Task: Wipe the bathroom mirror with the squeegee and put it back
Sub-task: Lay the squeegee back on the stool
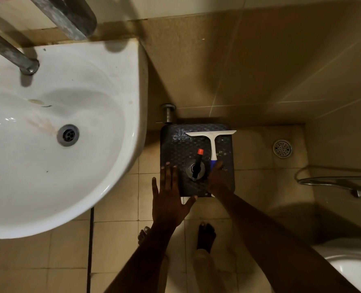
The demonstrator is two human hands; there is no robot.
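**Both arms stretched down, left hand spread, right hand reaching**

Both bare forearms extend forward and down from the lower edge of the view, the left arm nearly straight ahead, the right arm angling in from the right side. The left hand (168, 199) is flat and open, back upward, its fingers (168, 176) straight and splayed, the thumb stuck out to the right, nothing between them. The right hand (218, 179) lies just beside the left thumb, back upward, wrist straight, fingers pointing forward and drawn close together; whether they grip anything cannot be told. Two bare feet (206, 236) stand below the hands, between the forearms.
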